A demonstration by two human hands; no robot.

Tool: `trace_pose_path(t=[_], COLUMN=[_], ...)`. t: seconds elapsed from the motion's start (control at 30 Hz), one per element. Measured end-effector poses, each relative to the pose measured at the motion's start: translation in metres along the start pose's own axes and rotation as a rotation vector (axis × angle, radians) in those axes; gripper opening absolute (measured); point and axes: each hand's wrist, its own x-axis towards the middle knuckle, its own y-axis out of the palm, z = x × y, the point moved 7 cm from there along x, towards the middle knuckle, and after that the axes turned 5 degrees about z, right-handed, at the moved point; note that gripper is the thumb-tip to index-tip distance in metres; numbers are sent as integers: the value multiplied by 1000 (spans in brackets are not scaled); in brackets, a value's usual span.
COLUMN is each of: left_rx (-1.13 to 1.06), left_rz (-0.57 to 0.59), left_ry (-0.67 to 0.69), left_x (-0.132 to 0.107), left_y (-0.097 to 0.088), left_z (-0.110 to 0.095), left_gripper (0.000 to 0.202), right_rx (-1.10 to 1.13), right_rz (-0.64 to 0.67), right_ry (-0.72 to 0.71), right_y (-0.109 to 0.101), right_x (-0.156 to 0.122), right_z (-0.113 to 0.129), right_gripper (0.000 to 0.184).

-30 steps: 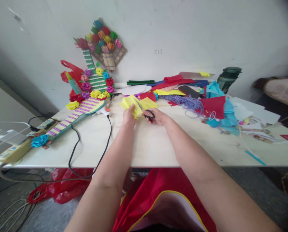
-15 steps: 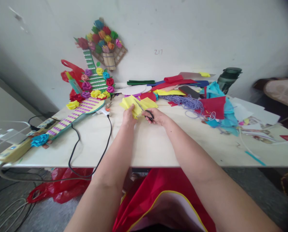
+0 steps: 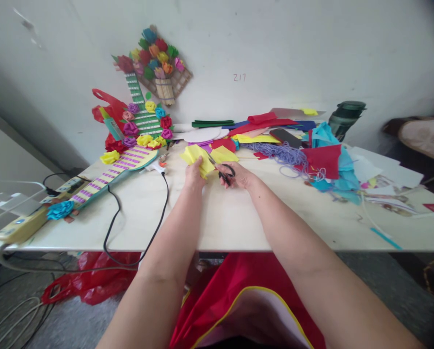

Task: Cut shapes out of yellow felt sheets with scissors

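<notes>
Over the middle of the table my left hand (image 3: 194, 175) pinches a folded piece of yellow crepe paper (image 3: 198, 156) by its lower edge. My right hand (image 3: 240, 175) is wrapped round the black handles of a pair of scissors (image 3: 227, 172). The scissors' blades point up and left and lie at the right edge of the held yellow paper. Just behind them another yellow piece (image 3: 224, 154) rests on the table; whether it joins the held piece I cannot tell.
A glue gun (image 3: 156, 166) with a black cord lies left of my hands. Farther left is a striped guitar-shaped craft (image 3: 118, 173) with paper flowers. Purple yarn (image 3: 280, 154), red cloth-like paper (image 3: 322, 161), a phone (image 3: 285, 137) and a dark bottle (image 3: 345, 120) are at the right back.
The scissors' handles have spread wider in my right hand, and the blades have shifted slightly along the yellow paper. My left hand keeps its hold in nearly the same place.
</notes>
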Motion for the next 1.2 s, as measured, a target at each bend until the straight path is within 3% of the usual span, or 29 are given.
trace_pose_path(t=[0.17,0.47,1.2], left_rx=[28,10,-13], left_rz=[-1,122,126], left_ry=[33,13,-58], left_x=[1,1,-4], left_y=[-1,6,10], left_z=[-2,3,6], left_gripper=[13,17,21], right_rx=[3,34,55], right_rz=[32,34,-45], right_ry=[-7,13,-23], right_y=[1,-5,-4], right_x=[-3,-1,4], right_z=[3,-3,-4], right_gripper=[35,36,38])
